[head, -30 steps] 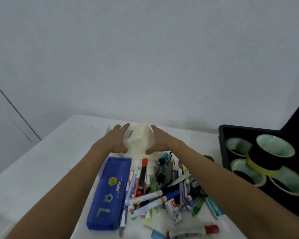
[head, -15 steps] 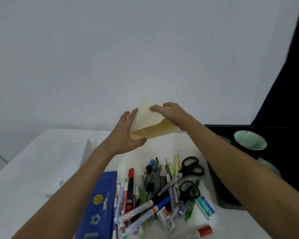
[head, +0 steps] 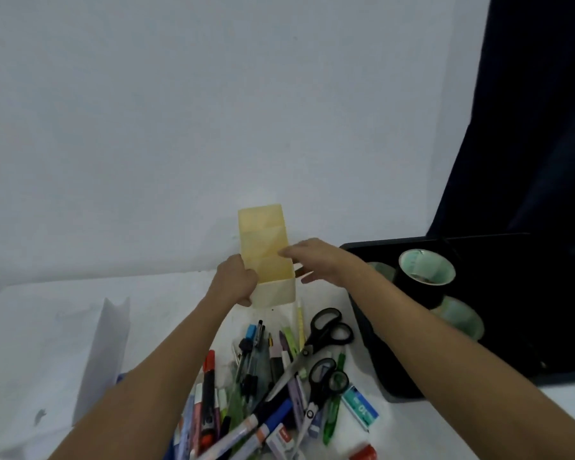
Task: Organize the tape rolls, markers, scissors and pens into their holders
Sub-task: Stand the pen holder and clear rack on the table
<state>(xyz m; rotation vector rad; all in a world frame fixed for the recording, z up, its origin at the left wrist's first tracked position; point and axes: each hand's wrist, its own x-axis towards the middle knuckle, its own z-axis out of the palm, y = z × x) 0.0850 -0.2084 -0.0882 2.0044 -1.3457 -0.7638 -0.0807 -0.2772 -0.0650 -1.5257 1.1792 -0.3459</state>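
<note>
A yellow translucent holder (head: pixel 266 240) with several compartments stands at the back of the white table, its opening facing up toward me. My left hand (head: pixel 236 280) grips its near left corner. My right hand (head: pixel 316 260) has fingertips over the right rim and the thumb outside that wall. Below lies a pile of markers and pens (head: pixel 246 429), with large black scissors (head: pixel 326 330) and smaller scissors (head: pixel 322 376) on it. Tape rolls (head: pixel 425 270) sit in a black tray (head: pixel 395 386) at the right.
A clear plastic piece (head: pixel 103 353) stands on the table to the left, with a corner of a blue pencil case (head: pixel 122 378) behind my left forearm. A teal box (head: pixel 359 406) lies by the tray. The white wall is just behind the holder; dark cloth hangs at right.
Both hands lifted the holder off the pile, turned it over from bottom-up to opening-up, and brought it down near the wall. The camera view shifted right and up.
</note>
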